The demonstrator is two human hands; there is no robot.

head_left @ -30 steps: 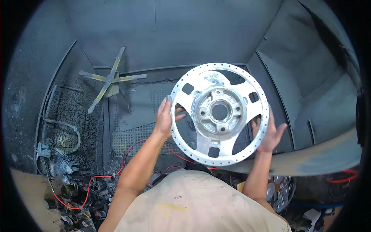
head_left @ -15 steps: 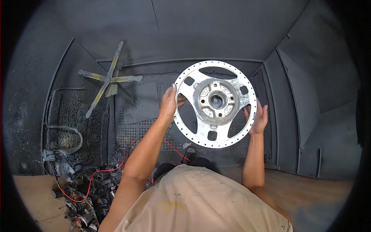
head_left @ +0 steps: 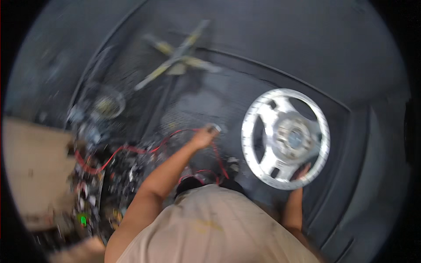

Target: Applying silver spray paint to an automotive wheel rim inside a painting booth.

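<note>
Here, my right hand (head_left: 302, 172) holds the silver, round metal wheel with broad spokes (head_left: 284, 138) by its lower rim, off to my right. My left hand (head_left: 203, 138), well apart from it, blurs beside a thin red hose (head_left: 125, 147); I cannot tell whether it grips anything. Ahead sits a grey-and-yellow, four-armed cross-shaped stand (head_left: 177, 57).

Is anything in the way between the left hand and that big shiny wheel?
Nothing visible stands between the left hand and the silver three-spoke wheel; only a dark gap shows. The red hose bends downward near the hand, not across that gap.
</note>
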